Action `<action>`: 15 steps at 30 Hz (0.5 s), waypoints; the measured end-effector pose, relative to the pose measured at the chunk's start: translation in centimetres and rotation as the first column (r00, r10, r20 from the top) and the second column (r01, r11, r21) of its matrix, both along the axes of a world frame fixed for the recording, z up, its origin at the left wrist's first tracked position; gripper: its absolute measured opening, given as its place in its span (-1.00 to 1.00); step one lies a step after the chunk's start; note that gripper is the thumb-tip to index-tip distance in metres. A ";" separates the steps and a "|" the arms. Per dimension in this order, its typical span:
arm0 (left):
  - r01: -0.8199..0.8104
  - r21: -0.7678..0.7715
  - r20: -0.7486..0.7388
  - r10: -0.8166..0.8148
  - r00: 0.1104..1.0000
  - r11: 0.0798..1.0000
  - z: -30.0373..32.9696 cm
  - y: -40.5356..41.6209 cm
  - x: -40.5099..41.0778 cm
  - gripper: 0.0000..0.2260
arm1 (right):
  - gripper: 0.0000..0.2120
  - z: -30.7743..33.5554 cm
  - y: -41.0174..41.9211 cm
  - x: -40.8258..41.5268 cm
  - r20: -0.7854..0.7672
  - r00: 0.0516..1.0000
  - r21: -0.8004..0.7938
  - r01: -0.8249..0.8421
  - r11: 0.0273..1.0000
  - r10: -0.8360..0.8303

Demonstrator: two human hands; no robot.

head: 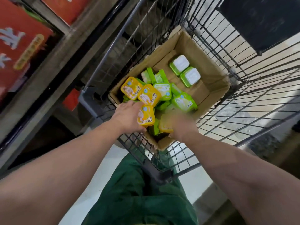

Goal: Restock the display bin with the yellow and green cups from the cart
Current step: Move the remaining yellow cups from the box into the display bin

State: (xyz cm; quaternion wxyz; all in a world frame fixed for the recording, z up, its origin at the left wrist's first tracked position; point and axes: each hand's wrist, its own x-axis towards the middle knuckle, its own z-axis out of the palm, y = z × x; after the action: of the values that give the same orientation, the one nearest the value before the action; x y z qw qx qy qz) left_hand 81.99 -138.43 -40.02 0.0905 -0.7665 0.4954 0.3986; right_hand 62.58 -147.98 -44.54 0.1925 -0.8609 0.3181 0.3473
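A cardboard box [209,75] sits in a black wire cart [253,88] and holds several yellow and green cups. My left hand [128,116] grips a yellow cup [145,115] at the box's near corner. My right hand [183,125], blurred by motion, holds another yellow cup [165,125] beside it. Two more yellow cups [149,95] lie just beyond my left hand. Green cups [184,102] lie across the middle. Two green cups [190,77] stand upside down, white bottoms up, at the far side.
Shelving with red boxes [21,46] runs along the left. A black panel [263,20] hangs at the cart's far right. The pale floor [105,172] and my green trousers [139,192] are below. The box's right half shows bare cardboard.
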 end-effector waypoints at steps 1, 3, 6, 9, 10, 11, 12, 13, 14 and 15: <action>-0.008 -0.002 -0.009 0.008 1.000 1.000 0.2 0.0 0.0 -0.05 | -0.13 0.0 0.1 0.1 0.007 0.997 0.047 0.081 0.996 -0.081; -0.048 -0.007 -0.048 0.048 0.998 0.999 0.6 0.0 0.1 -0.05 | -0.11 0.4 0.2 -0.1 0.030 0.969 0.161 0.236 0.958 -0.244; -0.098 -0.026 -0.136 0.093 0.986 0.995 1.8 0.2 0.4 -0.04 | -0.04 2.2 0.2 -0.5 0.090 0.909 0.299 0.366 0.882 -0.408; -0.090 -0.044 -0.210 0.079 0.975 0.995 3.7 0.4 1.1 -0.04 | -0.04 5.2 0.4 -0.7 0.164 0.831 0.365 0.449 0.816 -0.531; -0.094 -0.047 -0.234 0.081 0.969 0.994 4.3 0.5 1.4 -0.04 | -0.05 6.5 0.6 -0.6 0.188 0.816 0.370 0.456 0.809 -0.546; -0.093 -0.053 -0.252 0.077 0.965 0.994 5.0 0.5 1.6 -0.04 | -0.06 7.7 0.8 -0.4 0.220 0.804 0.371 0.455 0.810 -0.552; -0.080 -0.065 -0.255 0.061 0.965 0.995 5.9 0.5 1.9 -0.04 | -0.06 8.9 0.9 -0.2 0.255 0.790 0.372 0.452 0.811 -0.557; -0.053 -0.091 -0.248 0.028 0.968 0.994 6.8 0.5 2.1 -0.04 | -0.07 10.3 1.1 0.1 0.294 0.774 0.376 0.447 0.812 -0.562; -0.032 -0.125 -0.240 0.001 0.971 0.992 7.8 0.6 2.2 -0.04 | -0.08 11.6 1.3 0.4 0.332 0.755 0.384 0.439 0.812 -0.565; -0.029 -0.164 -0.244 -0.012 0.970 0.986 8.7 0.8 2.4 -0.04 | -0.09 12.9 1.5 0.8 0.368 0.739 0.393 0.426 0.815 -0.564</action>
State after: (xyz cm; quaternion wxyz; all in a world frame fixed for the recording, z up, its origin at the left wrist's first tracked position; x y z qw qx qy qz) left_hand 84.42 -137.64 -31.27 -0.0372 -0.7188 0.5309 0.4473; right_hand 63.34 -146.53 -31.64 0.4706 -0.7640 0.4283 0.1063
